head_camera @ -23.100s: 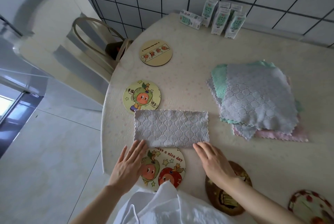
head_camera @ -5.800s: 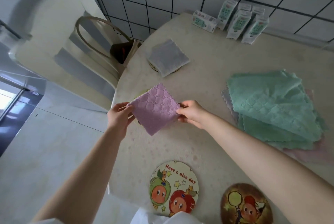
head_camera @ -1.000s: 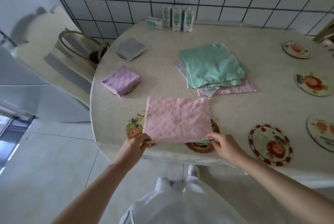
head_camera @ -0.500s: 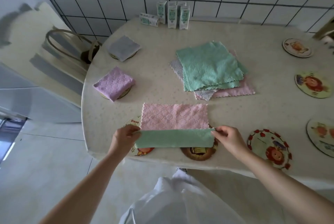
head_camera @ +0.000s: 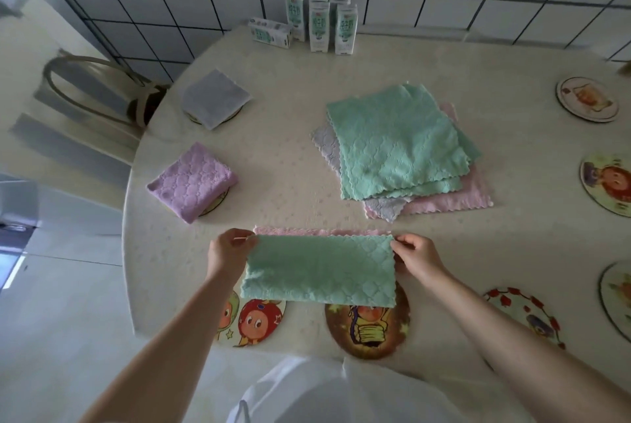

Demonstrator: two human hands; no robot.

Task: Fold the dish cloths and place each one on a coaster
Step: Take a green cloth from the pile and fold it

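A pink-and-green dish cloth (head_camera: 321, 269) lies folded in half near the table's front edge, green side up, a pink strip showing along its far edge. My left hand (head_camera: 228, 253) pinches its far left corner and my right hand (head_camera: 415, 253) pinches its far right corner. It partly covers an apple-character coaster (head_camera: 254, 323) and a brown lightbulb coaster (head_camera: 368, 330). A folded purple cloth (head_camera: 193, 182) and a folded grey cloth (head_camera: 215, 98) each rest on a coaster at the left. A stack of unfolded cloths (head_camera: 399, 139), green on top, lies mid-table.
Bare coasters lie at the right: a red-rimmed one (head_camera: 522, 313), a girl-face one (head_camera: 607, 183), a pale one (head_camera: 587, 100) and another at the frame edge (head_camera: 618, 299). Milk cartons (head_camera: 317, 25) stand by the tiled wall. A chair (head_camera: 68, 91) is left of the table.
Both hands lifted the near edge of the flat pink cloth and carried it to the far edge, folding it in half; the green underside now faces up.
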